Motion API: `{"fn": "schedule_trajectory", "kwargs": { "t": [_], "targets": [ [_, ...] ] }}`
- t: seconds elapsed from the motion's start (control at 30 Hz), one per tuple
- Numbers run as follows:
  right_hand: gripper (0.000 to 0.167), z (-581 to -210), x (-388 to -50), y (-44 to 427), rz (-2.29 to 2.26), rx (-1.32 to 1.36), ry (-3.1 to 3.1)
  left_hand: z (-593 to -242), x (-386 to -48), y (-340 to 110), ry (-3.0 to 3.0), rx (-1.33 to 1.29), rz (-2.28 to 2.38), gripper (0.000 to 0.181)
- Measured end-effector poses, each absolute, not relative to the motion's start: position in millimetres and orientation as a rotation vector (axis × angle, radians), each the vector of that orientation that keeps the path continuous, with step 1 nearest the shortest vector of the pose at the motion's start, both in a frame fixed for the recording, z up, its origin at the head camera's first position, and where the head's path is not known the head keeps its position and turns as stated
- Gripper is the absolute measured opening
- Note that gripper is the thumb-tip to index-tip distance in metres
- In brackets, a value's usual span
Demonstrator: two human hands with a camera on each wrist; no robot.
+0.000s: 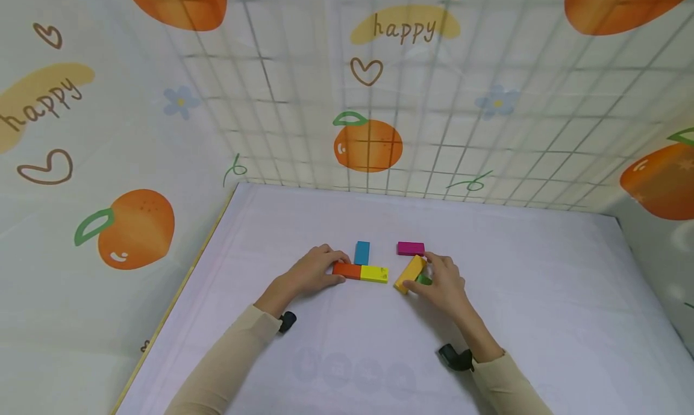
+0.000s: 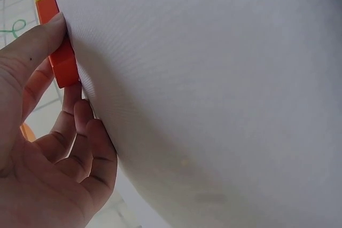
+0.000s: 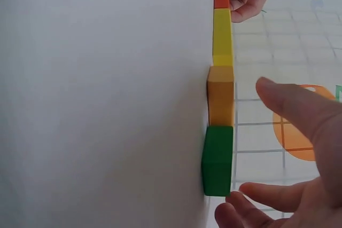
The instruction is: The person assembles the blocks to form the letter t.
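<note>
My left hand (image 1: 314, 270) (image 2: 43, 174) grips the left end of a red-orange block (image 1: 346, 271) (image 2: 65, 65), thumb on its near side and fingers at its far side and end. A bright yellow block (image 1: 374, 274) (image 3: 222, 33) lies end to end with it. My right hand (image 1: 444, 285) (image 3: 328, 148) is spread around a slanted amber block (image 1: 408, 274) (image 3: 220, 100) and a green block (image 1: 425, 279) (image 3: 218, 161). In the right wrist view the thumb stands apart from both blocks, and the other fingertips are beside the green one's near end.
A blue block (image 1: 362, 253) lies just behind the red-orange and yellow pair. Farther right, a magenta block (image 1: 411, 248) lies behind the amber one. The white table (image 1: 336, 336) meets a patterned curtain (image 1: 293, 132) at the back.
</note>
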State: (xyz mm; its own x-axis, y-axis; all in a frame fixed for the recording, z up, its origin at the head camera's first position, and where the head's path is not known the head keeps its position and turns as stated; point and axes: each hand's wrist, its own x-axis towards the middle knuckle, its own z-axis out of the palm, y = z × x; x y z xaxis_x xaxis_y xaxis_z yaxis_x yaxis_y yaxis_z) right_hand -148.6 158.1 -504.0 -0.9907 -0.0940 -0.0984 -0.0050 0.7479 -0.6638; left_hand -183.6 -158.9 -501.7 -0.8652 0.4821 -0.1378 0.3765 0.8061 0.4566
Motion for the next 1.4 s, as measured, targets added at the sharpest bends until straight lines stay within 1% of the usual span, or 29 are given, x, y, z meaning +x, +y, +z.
{"fn": "schedule_trajectory", "kwargs": {
  "t": [0.23,0.43,0.53,0.8,1.4],
  "targets": [
    [0.091,-507.2,-147.5,158.4,-1.0,-0.095,2.826,-502.3,-183.9,-159.0,2.741,0.656,0.62,0.034],
    [0.102,-508.7,-147.0,157.9,-0.917,-0.092,2.833,-501.3,-184.0,-158.7,2.74,0.665,0.611,0.035],
    [0.104,-507.6,-146.9,156.8,-0.892,-0.086,2.838,-499.2,-183.4,-158.1,2.739,0.67,0.613,0.035],
    [0.104,-507.8,-147.7,155.5,-0.869,-0.079,2.849,-499.5,-184.1,-157.4,2.744,0.662,0.611,0.035],
    [0.096,-507.5,-148.3,160.5,-0.899,-0.189,2.845,-501.0,-183.8,-158.3,2.736,0.666,0.628,0.035]
  ]
}}
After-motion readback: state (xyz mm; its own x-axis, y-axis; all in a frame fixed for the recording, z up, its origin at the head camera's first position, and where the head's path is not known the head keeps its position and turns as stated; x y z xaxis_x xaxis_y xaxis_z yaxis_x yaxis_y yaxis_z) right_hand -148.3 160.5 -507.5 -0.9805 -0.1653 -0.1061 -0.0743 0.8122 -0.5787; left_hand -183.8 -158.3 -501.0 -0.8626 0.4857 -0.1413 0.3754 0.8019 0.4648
